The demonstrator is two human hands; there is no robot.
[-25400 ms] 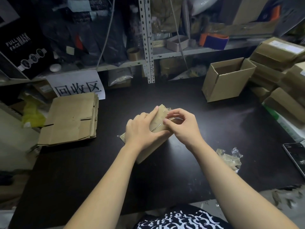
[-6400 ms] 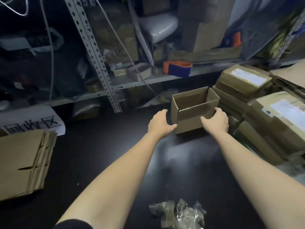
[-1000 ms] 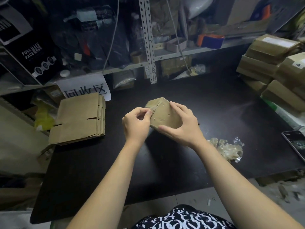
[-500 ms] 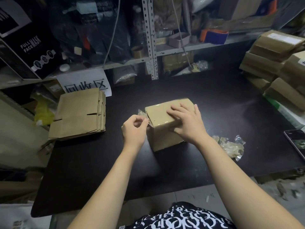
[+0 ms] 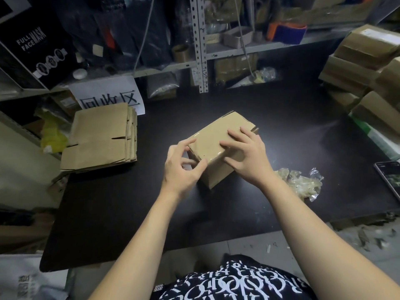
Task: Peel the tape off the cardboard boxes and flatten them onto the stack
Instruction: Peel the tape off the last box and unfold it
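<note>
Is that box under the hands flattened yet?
No. The box stands full-shaped on the table, glossy tape across its top.

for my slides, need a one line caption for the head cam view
Right hand steadies a cardboard box while left hand picks at its tape.

A brown cardboard box [image 5: 218, 146] sat mid-desk, seemingly still taped; the flattened stack [image 5: 101, 137] lay by the desk's left edge.
</note>
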